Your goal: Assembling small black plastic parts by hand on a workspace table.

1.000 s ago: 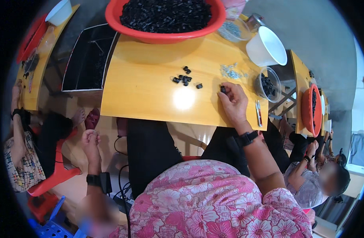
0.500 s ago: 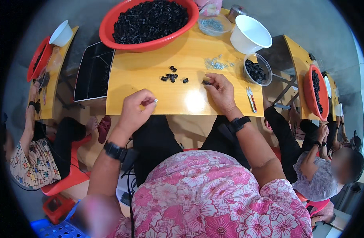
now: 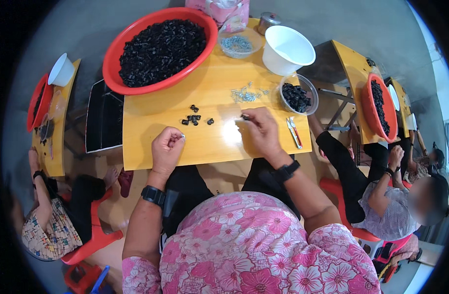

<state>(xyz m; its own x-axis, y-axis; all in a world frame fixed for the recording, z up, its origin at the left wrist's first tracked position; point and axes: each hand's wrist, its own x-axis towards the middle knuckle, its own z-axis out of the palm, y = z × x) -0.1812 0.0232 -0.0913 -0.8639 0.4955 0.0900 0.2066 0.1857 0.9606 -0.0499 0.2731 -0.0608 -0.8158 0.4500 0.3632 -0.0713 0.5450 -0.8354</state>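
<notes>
While both hands are poised above the near side of the counter (image 3: pixel 214 147), each has one small item in a pinch. The left hand (image 3: pixel 166 149) has its fingers closed, thumb against forefinger, on a small pale piece (image 3: pixel 183 136); its exact shape is too small to tell. The right hand (image 3: pixel 262 128) has its thumb and forefinger closed on a small black part (image 3: pixel 245 117), mostly covered by the fingers. The two items are apart and do not touch.

Between the hands, slightly beyond them, lies a loose group of black parts (image 3: pixel 191 120). A scatter of silver pins (image 3: pixel 246 94) lies beyond the right hand, and a clear tub (image 3: pixel 313 90) of black parts stands to its right. Small snips (image 3: pixel 297 134) lie on the counter beside the right wrist.

Judged from this pose, the step in hand is the handling of one pale piece and one black part at the same time. The next move appears to call for a steady pinch on each, the ends turned into view, and the hands brought closer. A loose grip could drop the pale piece.
</notes>
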